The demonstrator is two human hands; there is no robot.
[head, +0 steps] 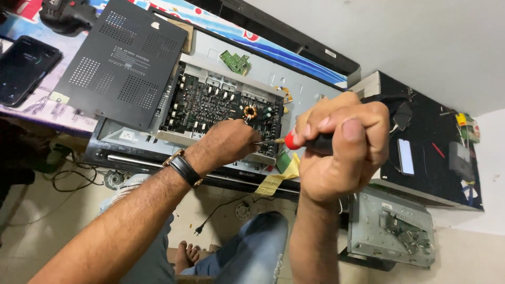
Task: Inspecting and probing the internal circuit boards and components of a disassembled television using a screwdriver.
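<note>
Right hand (339, 144) curled tight round a screwdriver (310, 142) with a smooth red and black handle, thin metal tip at 9 o'clock, left hand (227, 142) bent, fingertips on the bumpy green circuit board (210, 105), flat black holey cover (123, 63) at 10 o'clock.

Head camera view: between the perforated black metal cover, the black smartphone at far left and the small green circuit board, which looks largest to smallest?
1. Perforated black metal cover
2. Black smartphone
3. Small green circuit board

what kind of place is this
Most likely an electronics repair bench: an opened amplifier circuit board with its black cover set aside, a screwdriver in the right hand, and another stripped chassis on the floor.
</note>
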